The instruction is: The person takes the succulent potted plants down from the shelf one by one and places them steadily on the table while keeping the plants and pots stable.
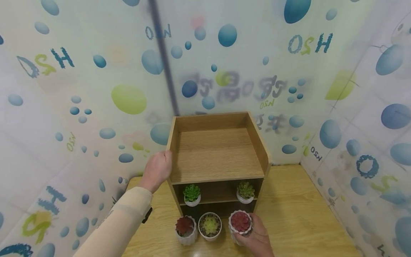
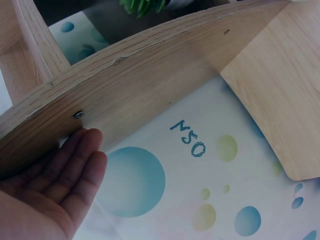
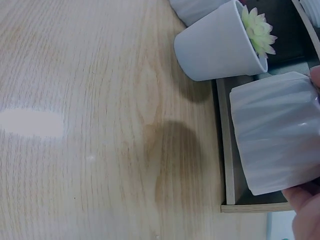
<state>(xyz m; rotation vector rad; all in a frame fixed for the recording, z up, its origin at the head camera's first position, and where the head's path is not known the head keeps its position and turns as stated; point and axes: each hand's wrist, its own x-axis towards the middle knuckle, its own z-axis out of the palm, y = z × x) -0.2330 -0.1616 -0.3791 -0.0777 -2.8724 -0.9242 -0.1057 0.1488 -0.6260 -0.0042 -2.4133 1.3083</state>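
My left hand [image 1: 158,167] grips the left side panel of a small wooden shelf [image 1: 218,155]. In the left wrist view its fingers [image 2: 82,170] lie together with the tips at the panel; the thumb is hidden. My right hand [image 1: 257,233] holds a white ribbed pot with a red succulent [image 1: 240,222] by its side, in front of the shelf's right part. The right wrist view shows this pot tilted. To its left stand a white pot with a pale green succulent [image 1: 210,226] and a ribbed pot with a dark red succulent [image 1: 186,230].
Inside the shelf's middle tier sit two white-potted green succulents, one at the left [image 1: 192,194] and one at the right [image 1: 245,192]. The wood-grain table [image 1: 289,207] extends to both sides. A patterned curtain [image 1: 128,64] surrounds it at the back and sides.
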